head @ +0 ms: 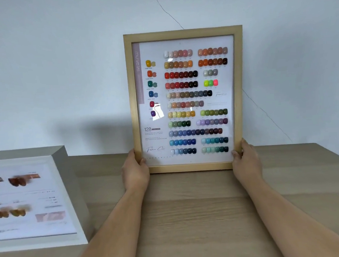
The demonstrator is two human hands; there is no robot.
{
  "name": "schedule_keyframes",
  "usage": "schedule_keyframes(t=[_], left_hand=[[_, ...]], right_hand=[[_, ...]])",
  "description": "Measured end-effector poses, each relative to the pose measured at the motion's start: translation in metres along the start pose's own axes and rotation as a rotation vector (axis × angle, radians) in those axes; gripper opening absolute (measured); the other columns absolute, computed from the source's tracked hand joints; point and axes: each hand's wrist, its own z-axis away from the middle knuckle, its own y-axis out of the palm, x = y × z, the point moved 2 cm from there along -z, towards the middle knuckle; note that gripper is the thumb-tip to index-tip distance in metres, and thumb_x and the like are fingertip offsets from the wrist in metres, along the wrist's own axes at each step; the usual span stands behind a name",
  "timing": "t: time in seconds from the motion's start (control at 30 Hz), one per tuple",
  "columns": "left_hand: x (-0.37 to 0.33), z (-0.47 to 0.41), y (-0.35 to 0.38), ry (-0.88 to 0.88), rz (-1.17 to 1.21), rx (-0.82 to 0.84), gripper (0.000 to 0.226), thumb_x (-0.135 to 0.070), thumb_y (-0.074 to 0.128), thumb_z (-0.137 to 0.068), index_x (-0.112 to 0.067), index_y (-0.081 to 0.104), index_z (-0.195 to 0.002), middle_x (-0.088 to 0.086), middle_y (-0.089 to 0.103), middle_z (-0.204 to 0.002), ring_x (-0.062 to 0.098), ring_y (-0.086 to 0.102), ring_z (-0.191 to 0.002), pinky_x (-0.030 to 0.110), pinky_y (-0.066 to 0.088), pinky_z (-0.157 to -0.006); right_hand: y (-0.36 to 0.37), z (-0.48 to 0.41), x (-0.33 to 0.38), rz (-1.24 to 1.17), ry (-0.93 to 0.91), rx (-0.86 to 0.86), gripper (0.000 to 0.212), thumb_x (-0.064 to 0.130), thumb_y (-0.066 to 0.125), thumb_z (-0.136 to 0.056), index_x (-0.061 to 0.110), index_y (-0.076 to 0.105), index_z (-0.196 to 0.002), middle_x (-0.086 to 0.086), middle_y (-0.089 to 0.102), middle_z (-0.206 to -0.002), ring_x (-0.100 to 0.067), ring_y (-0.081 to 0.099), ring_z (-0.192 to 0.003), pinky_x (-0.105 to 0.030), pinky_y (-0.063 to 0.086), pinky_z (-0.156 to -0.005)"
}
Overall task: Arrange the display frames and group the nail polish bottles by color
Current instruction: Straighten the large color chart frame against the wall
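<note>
Gripping wooden frame (pixel 182 33) upright on table (pixel 189 206), left hand (pixel 134 171) and right hand (pixel 246 162) clamped on lower corners; grey frame (pixel 68 174) lying flat, blurred, perhaps swatches.

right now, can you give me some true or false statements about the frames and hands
1. Both hands hold the wooden frame. True: the left hand grips its lower left corner, the right hand its lower right.
2. The wooden frame lies flat on the table. False: it stands upright, near the wall.
3. The white frame lies to the left. True.
4. The wooden frame shows a photo of a face. False: it shows rows of colour swatches.
5. Nail polish bottles stand in front of the wooden frame. False: none are in view.
</note>
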Motion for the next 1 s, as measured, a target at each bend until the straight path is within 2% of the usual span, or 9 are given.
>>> schedule_keyframes(t=[0.17,0.3,0.47,0.67,0.83,1.0], left_hand=[[0.0012,-0.0027,0.0010,-0.001,0.011,0.002,0.029,-0.010,0.052,-0.088,-0.014,0.055,-0.117,0.009,0.065,-0.112,0.029,0.058,-0.105,0.034,0.046,-0.092],[0.0017,-0.0031,0.0008,0.001,0.040,0.011,0.033,-0.011,0.054,-0.088,-0.015,0.055,-0.121,0.008,0.063,-0.113,0.025,0.057,-0.104,0.038,0.046,-0.096],[0.0031,-0.0037,-0.0007,-0.012,0.019,0.002,0.038,-0.013,0.058,-0.086,-0.013,0.053,-0.124,0.010,0.061,-0.116,0.025,0.057,-0.105,0.042,0.046,-0.096],[0.0026,-0.0024,0.0001,0.005,-0.030,0.017,0.040,-0.007,0.056,-0.084,-0.011,0.053,-0.124,0.011,0.059,-0.119,0.028,0.055,-0.109,0.041,0.046,-0.097],[0.0039,-0.0041,-0.0013,-0.029,0.026,0.025,0.043,-0.004,0.059,-0.083,-0.013,0.053,-0.125,0.010,0.060,-0.119,0.027,0.057,-0.106,0.043,0.047,-0.097],[0.0047,-0.0063,-0.0010,-0.040,0.063,0.016,0.043,-0.002,0.060,-0.082,-0.014,0.054,-0.123,0.010,0.062,-0.117,0.025,0.058,-0.106,0.040,0.046,-0.098]], right_hand=[[0.0008,-0.0011,-0.0007,0.007,-0.013,0.006,0.044,0.015,0.050,-0.092,0.006,0.041,-0.134,-0.017,0.051,-0.124,-0.032,0.049,-0.112,-0.036,0.040,-0.092],[0.0001,0.0004,0.0006,-0.006,0.000,0.024,0.051,0.018,0.049,-0.094,0.011,0.032,-0.141,-0.013,0.047,-0.131,-0.030,0.044,-0.120,-0.036,0.036,-0.099],[-0.0017,0.0027,-0.0009,-0.056,0.026,0.059,0.049,0.017,0.050,-0.093,0.012,0.036,-0.139,-0.015,0.049,-0.131,-0.030,0.047,-0.119,-0.039,0.039,-0.100],[-0.0028,0.0022,-0.0006,-0.049,0.036,0.079,0.047,0.014,0.050,-0.092,0.011,0.038,-0.138,-0.016,0.049,-0.131,-0.031,0.046,-0.120,-0.041,0.039,-0.102],[-0.0017,-0.0002,0.0018,-0.038,0.036,0.074,0.043,0.013,0.051,-0.091,0.009,0.042,-0.133,-0.014,0.051,-0.128,-0.030,0.047,-0.117,-0.042,0.041,-0.101],[-0.0011,-0.0008,0.0019,-0.066,0.037,0.088,0.050,0.013,0.053,-0.091,0.012,0.038,-0.138,-0.013,0.049,-0.131,-0.029,0.047,-0.119,-0.042,0.040,-0.103]])
